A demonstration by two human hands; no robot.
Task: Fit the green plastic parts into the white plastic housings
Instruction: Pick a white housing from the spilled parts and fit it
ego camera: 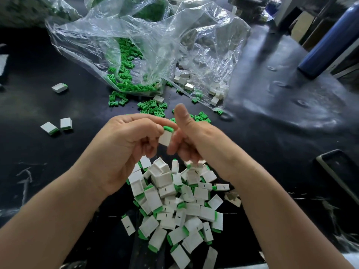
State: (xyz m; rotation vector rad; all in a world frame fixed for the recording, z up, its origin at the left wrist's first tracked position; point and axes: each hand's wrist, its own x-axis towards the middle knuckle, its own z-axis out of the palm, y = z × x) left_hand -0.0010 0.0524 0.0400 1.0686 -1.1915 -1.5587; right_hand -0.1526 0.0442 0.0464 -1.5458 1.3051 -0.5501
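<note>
A white housing (165, 139) capped by a green part (168, 128) is pinched in the curled fingers of the left hand (128, 144), above the pile of finished housings (174, 206). The right hand (196, 140) is held just beside it, thumb raised, fingers curled; whether it grips cannot be told. Bare black table (272, 144) is left on both sides, bounded by clear bags (136, 39) behind and a phone (338, 171) at the right. A short dark dash is marked on several housings.

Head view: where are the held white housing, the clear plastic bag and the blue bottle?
held white housing (165, 138), head view, white side face.
clear plastic bag (108, 41), head view, crumpled upper film.
blue bottle (330, 41), head view, mid-body.
</note>
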